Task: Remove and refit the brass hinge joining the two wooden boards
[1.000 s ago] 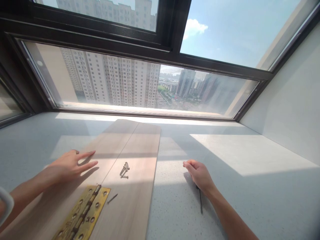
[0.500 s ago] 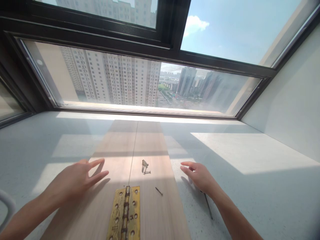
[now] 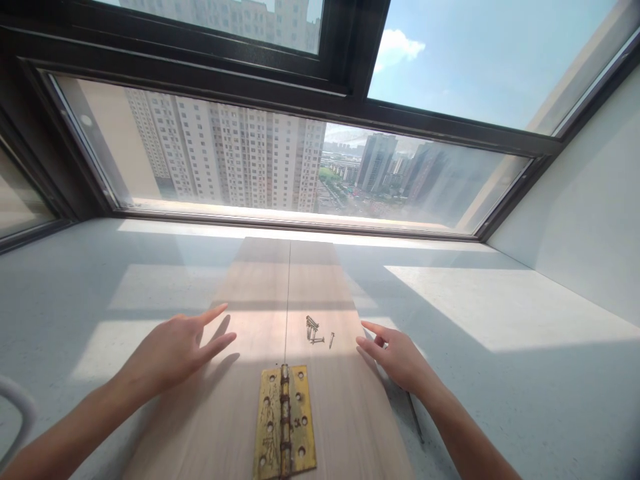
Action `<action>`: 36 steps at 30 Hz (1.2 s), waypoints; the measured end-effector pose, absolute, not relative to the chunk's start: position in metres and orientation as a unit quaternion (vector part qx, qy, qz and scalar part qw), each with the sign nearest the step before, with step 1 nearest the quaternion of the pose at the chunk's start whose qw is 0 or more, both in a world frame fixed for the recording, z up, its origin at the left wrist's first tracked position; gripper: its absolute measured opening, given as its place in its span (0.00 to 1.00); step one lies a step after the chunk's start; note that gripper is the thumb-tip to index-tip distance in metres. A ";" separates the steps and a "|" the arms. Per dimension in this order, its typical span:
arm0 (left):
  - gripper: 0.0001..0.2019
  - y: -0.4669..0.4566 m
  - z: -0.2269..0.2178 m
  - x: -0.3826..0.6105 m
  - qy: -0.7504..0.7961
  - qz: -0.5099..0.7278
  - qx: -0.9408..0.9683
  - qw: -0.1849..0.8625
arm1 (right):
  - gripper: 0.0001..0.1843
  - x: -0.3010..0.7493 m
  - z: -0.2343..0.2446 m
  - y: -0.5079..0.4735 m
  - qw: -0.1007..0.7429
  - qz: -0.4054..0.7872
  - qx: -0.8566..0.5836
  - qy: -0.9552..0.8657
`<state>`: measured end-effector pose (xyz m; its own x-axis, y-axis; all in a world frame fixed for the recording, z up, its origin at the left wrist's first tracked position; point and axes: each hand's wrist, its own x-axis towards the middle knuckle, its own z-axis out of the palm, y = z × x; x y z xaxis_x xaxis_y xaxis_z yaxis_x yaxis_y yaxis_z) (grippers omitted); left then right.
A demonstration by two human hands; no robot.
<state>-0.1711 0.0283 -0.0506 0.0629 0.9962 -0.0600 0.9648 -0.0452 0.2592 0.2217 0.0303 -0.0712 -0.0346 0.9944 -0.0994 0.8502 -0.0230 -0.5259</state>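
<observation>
Two pale wooden boards (image 3: 250, 280) lie side by side, a thin seam between them. Across the seam rests a worn brass hinge (image 3: 285, 420), opened flat with its screw holes bare. Several screws (image 3: 312, 328) sit in a small heap on the right board, and a single screw (image 3: 332, 340) lies just right of them. My left hand (image 3: 175, 350) is over the left board's outer side, thumb and forefinger spread, holding nothing. At the right board's edge is my right hand (image 3: 395, 353), thumb and forefinger apart and empty; whether they touch the board I cannot tell.
A thin dark metal rod (image 3: 415, 419) lies partly hidden under my right forearm. The boards rest on a pale speckled sill (image 3: 450, 300) below a dark-framed window (image 3: 425, 127). A white wall (image 3: 590, 193) stands right; a white curved tube (image 3: 23, 413) shows at the left edge.
The boards and hinge have shifted right in view. The lone screw, earlier nearer the hinge, now lies beside the heap. My left hand has moved right and slightly up; my right hand has barely moved.
</observation>
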 end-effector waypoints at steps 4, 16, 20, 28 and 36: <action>0.39 0.028 -0.051 -0.165 0.682 0.072 0.719 0.111 | 0.35 0.225 -0.070 0.030 0.151 0.221 -0.684 -0.679; 0.34 0.020 -0.070 -0.160 0.652 0.138 0.740 0.095 | 0.33 0.234 -0.069 0.034 0.148 0.198 -0.705 -0.665; 0.32 0.021 -0.077 -0.163 0.641 0.146 0.747 0.096 | 0.32 0.235 -0.069 0.034 0.149 0.192 -0.713 -0.658; 0.30 0.023 -0.077 -0.161 0.625 0.155 0.760 0.095 | 0.28 0.238 -0.070 0.037 0.153 0.179 -0.727 -0.645; 0.31 0.019 -0.077 -0.161 0.627 0.154 0.755 0.117 | 0.28 0.237 -0.070 0.037 0.161 0.174 -0.730 -0.641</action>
